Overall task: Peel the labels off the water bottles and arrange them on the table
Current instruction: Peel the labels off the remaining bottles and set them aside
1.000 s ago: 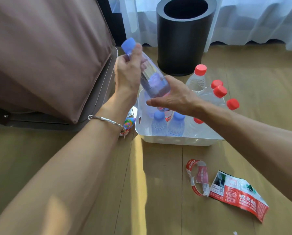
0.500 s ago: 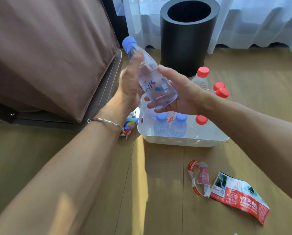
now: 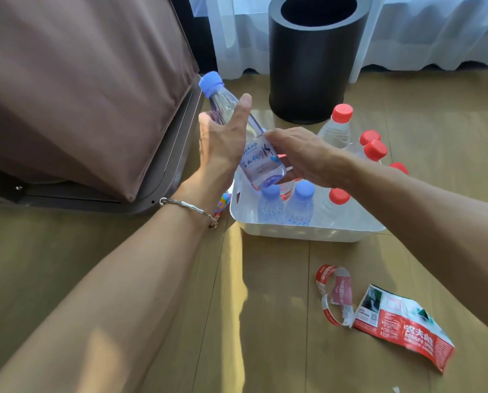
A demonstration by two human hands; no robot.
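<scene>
A clear water bottle with a blue cap (image 3: 258,163) is held tilted above the white bin (image 3: 294,231), its cap pointing up and left. My left hand (image 3: 223,137) grips its upper body, thumb across the front. My right hand (image 3: 302,154) curls round its lower part, where a pale label with blue writing shows. Inside the bin stand two blue-capped bottles (image 3: 299,205) and several red-capped bottles (image 3: 336,129). A peeled red label (image 3: 404,327) and a torn red label strip (image 3: 333,293) lie on the wooden surface to the right.
A black cylindrical waste bin (image 3: 313,61) stands behind the white bin, in front of white curtains. A brown cushioned seat (image 3: 81,89) fills the upper left. A colourful wrapper (image 3: 223,202) lies beside the bin's left side.
The bottle has been turned in my hands, so its label with blue writing now faces me. My right hand has shifted from under the bottle to its right side.
</scene>
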